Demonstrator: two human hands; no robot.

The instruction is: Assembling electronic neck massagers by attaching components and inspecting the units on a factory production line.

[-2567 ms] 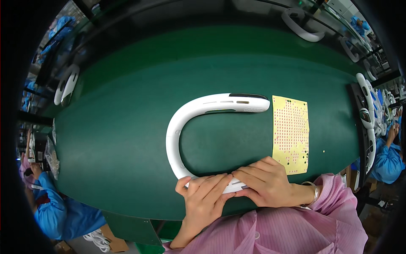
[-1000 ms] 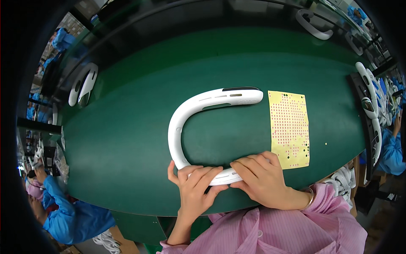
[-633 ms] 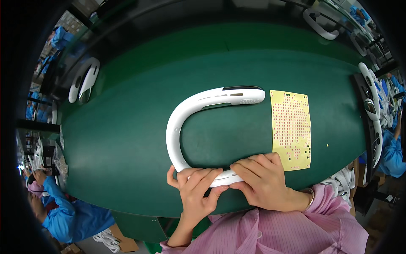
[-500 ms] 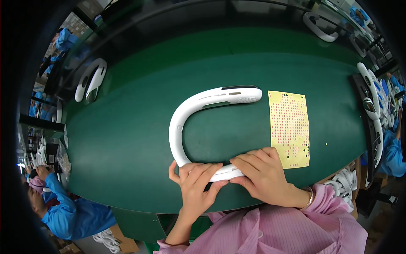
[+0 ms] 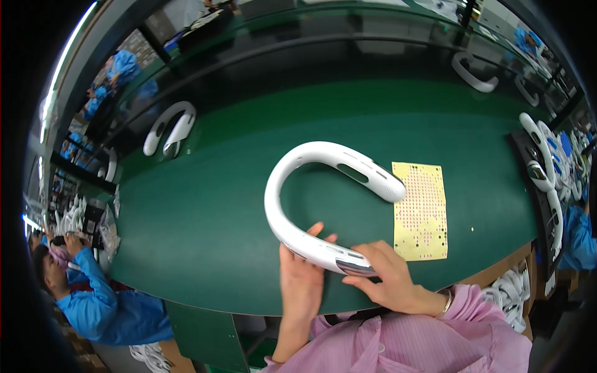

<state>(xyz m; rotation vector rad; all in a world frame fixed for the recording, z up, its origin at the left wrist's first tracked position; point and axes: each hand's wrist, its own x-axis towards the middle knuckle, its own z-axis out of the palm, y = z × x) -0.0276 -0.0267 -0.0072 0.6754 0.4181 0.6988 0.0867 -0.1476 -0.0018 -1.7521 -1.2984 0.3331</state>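
Right hand [image 5: 395, 283] with a shiny, probably metal bracelet [image 5: 446, 303] at its wrist; pink, finely striped shirt [image 5: 423, 342], loose right sleeve [image 5: 476, 306], pale round button [image 5: 381, 349]

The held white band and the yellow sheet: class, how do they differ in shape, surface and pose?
The white band curves like a hook; the yellow sheet is roughly rectangular. The band has slots and a shiny patch; the sheet bears many small dots. The left hand and right hand hold the band; the sheet lies flat. Both look light against the green table.
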